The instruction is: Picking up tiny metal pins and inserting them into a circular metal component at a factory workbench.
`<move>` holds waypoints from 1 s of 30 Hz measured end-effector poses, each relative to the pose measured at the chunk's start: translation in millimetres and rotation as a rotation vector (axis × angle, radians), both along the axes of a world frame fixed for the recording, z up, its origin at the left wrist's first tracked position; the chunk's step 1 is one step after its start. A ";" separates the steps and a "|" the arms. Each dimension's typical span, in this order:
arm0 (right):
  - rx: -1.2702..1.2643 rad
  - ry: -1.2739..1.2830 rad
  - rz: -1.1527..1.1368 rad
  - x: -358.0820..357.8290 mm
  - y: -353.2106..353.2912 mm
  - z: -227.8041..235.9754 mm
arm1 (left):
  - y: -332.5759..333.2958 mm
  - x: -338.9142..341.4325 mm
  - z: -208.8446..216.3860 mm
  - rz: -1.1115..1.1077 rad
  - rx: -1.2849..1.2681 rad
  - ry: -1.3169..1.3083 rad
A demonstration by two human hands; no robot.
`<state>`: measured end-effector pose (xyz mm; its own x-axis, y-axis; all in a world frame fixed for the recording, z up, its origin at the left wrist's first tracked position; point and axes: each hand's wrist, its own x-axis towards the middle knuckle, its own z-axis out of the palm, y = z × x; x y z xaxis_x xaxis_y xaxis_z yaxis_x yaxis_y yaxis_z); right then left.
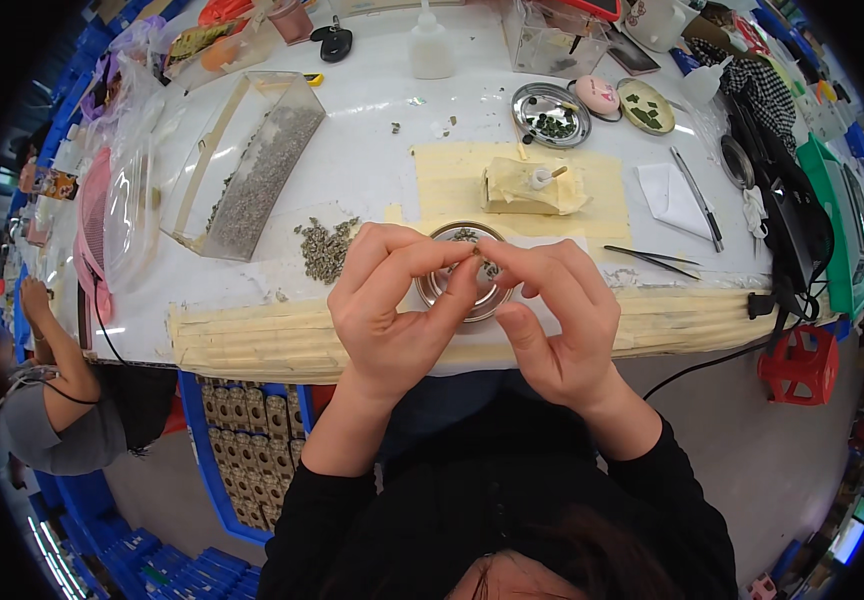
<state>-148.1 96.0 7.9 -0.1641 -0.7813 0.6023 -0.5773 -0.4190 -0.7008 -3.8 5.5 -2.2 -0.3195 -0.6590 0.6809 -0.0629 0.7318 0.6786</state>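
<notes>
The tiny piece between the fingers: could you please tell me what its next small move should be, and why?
I would perhaps lower the tiny piece slightly toward the round metal-rimmed dish: the left hand pinches it, the right hand is close against it, and small bits lie in the dish below.

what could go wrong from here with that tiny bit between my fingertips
The tiny piece pinched in the left hand could slip; it is held over the round metal dish, so it might drop among the small bits there and be hard to pick out. The loose pile of small grey pieces lies close beside the left hand, so a sideways brush might scatter it.
</notes>
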 end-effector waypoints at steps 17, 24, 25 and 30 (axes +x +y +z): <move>-0.005 -0.011 0.069 1.2 0.8 0.6 | -0.2 0.0 -1.1 0.018 0.018 -0.015; 0.151 -0.327 0.136 -0.3 2.2 -8.6 | -0.2 -0.4 -2.1 0.018 0.033 0.007; 0.185 -0.450 0.184 2.3 3.0 -10.5 | 0.0 -0.4 -2.2 0.016 0.034 0.009; 0.347 -0.914 0.380 -2.1 2.1 -9.2 | 0.4 0.0 -1.5 0.013 0.033 0.007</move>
<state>-150.2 98.1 -1.3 -0.1513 -0.9828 0.1061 0.3600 -0.1547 -0.9201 -3.7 5.9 -3.7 -0.3060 -0.6849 0.6613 -0.0673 0.7085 0.7025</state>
